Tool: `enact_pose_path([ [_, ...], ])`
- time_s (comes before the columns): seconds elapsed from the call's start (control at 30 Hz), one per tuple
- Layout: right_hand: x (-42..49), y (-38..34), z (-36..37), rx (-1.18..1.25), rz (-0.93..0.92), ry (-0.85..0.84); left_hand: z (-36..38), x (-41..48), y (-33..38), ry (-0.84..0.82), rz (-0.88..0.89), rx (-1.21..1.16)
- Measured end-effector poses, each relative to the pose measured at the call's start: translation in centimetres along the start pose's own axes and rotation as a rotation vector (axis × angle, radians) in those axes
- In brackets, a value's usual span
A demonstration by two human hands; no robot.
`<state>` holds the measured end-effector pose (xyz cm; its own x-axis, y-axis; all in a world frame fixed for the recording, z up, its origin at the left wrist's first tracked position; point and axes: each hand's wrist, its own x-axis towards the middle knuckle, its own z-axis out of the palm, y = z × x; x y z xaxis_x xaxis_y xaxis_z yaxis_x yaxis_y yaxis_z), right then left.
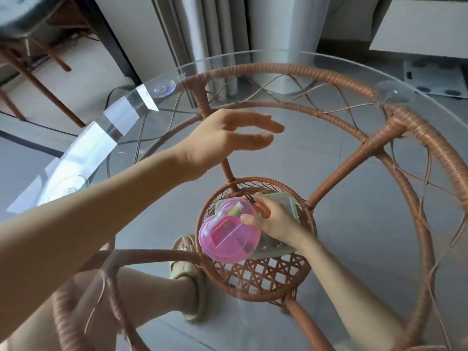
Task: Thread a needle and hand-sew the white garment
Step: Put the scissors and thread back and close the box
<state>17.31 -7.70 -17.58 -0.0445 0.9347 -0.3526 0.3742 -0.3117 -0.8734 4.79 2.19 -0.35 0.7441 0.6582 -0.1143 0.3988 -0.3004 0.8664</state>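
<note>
A round pink see-through sewing kit box point(228, 233) hangs over the small wicker shelf point(266, 279) under the glass table top. My right hand point(272, 219) reaches beneath the glass and grips the box at its right side, thumb on its lid. Small sewing items show through the lid. My left hand point(228, 138) hovers above the glass with straight fingers pointing right, holding nothing. No needle, thread or white garment is in view.
The round glass table top point(253, 55) sits on a brown rattan frame point(316, 72). A pale green lidded box point(283, 206) lies on the wicker shelf behind the pink box. My foot in a green sandal point(187, 274) stands on the grey floor below. A chair point(38, 59) stands far left.
</note>
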Motion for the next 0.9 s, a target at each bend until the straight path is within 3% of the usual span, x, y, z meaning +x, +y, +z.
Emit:
enact_pose_path([
  [0.23,2.2,1.0,-0.2,-0.090,-0.045,0.055,0.1,-0.1,-0.3,0.002,-0.010,0.030],
  [0.37,2.7,1.5,-0.8,-0.157,-0.098,0.178,0.2,-0.2,-0.2,0.022,-0.009,0.041],
  [0.57,1.5,4.0,-2.5,-0.205,-0.031,0.448,0.3,-0.3,0.0,0.033,-0.008,0.043],
  [0.7,1.2,6.7,-2.7,-0.388,0.146,0.335,0.4,-0.3,0.0,0.038,-0.003,0.030],
  [0.9,1.5,7.3,-1.7,-0.612,0.042,0.400,0.5,-0.2,-0.2,0.046,-0.003,0.038],
])
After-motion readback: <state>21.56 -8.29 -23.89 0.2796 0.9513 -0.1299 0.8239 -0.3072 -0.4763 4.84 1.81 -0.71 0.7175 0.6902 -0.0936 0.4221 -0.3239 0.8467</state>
